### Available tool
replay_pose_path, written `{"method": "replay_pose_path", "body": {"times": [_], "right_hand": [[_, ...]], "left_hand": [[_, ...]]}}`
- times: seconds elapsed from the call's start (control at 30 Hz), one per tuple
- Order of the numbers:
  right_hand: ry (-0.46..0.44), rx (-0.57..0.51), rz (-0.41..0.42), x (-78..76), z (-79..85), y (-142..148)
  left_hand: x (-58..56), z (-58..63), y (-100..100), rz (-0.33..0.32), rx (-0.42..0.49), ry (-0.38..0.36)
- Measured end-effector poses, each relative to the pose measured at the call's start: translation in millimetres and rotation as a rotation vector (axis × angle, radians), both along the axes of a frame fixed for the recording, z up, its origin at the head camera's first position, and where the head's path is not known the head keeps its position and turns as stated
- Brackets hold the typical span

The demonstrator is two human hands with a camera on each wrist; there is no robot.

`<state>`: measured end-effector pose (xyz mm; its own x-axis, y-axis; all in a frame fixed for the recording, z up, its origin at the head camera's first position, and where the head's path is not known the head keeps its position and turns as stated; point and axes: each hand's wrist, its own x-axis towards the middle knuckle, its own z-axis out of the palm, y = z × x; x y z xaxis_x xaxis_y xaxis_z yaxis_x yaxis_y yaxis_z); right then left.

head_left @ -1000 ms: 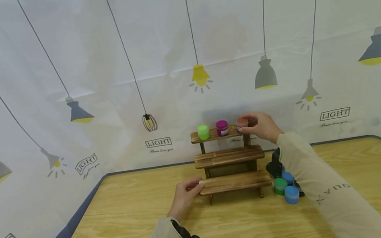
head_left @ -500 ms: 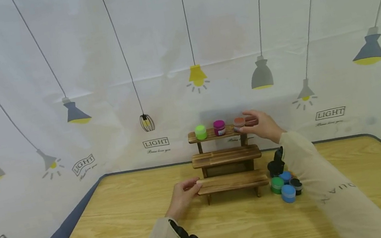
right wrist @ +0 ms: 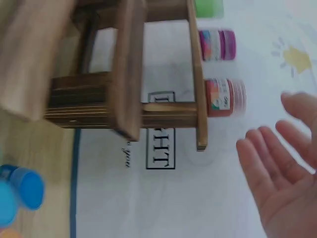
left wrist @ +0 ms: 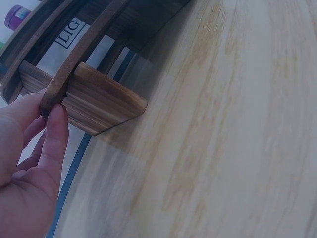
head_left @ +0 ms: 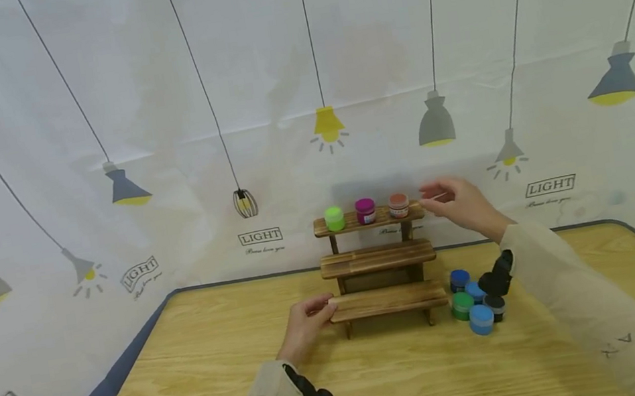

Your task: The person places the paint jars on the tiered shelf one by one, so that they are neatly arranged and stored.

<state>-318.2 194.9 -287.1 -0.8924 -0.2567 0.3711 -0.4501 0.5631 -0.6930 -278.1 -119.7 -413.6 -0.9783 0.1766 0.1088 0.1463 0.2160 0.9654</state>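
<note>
A three-tier wooden stand [head_left: 379,259] stands on the table near the back wall. On its top tier sit a bright green paint jar [head_left: 334,218], a purple jar [head_left: 365,211] and an orange-red jar [head_left: 399,205] in a row. My left hand [head_left: 305,325] pinches the left end of the lowest tier between thumb and fingers; the left wrist view shows the fingertips on the wood [left wrist: 59,84]. Just right of the orange-red jar, my right hand [head_left: 465,204] is apart from it, fingers spread and holding nothing, as the right wrist view [right wrist: 282,173] confirms.
Right of the stand, several jars cluster on the table [head_left: 198,390]: dark blue [head_left: 460,280], green [head_left: 463,306], light blue [head_left: 481,320], black [head_left: 495,307] and another blue one partly covered. A cloth printed with lamps [head_left: 274,62] hangs close behind the stand.
My right hand has let go of the orange-red jar and drawn away to the right; the jar stays on the top tier. My left hand keeps its place on the stand.
</note>
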Motion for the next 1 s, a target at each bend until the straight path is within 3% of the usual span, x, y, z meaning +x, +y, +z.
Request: {"method": "replay_pose_path", "body": {"times": [0.1, 0.2, 0.47, 0.6, 0.83, 1.0], "right_hand": [[-0.006, 0.031, 0.02, 16.8, -6.8, 10], [-0.022, 0.048, 0.044, 29.9, -17.5, 20], [-0.056, 0.092, 0.036, 48.4, -48.2, 40], [-0.073, 0.1, 0.004, 51.1, -65.4, 49], [-0.037, 0.149, -0.061, 51.0, -93.0, 61], [-0.032, 0.163, -0.085, 51.1, -104.5, 68]], "left_hand": [[-1.1, -1.6, 1, 0.004, -0.003, 0.003], [-10.3, -12.1, -1, 0.013, -0.011, 0.007], [-13.5, -16.7, -3, 0.026, -0.039, 0.009], [-10.0, -12.2, -3, 0.015, -0.024, 0.007], [9.9, 11.4, 2, 0.006, -0.029, 0.022], [9.6, 10.7, 3, 0.01, -0.036, 0.032]]}}
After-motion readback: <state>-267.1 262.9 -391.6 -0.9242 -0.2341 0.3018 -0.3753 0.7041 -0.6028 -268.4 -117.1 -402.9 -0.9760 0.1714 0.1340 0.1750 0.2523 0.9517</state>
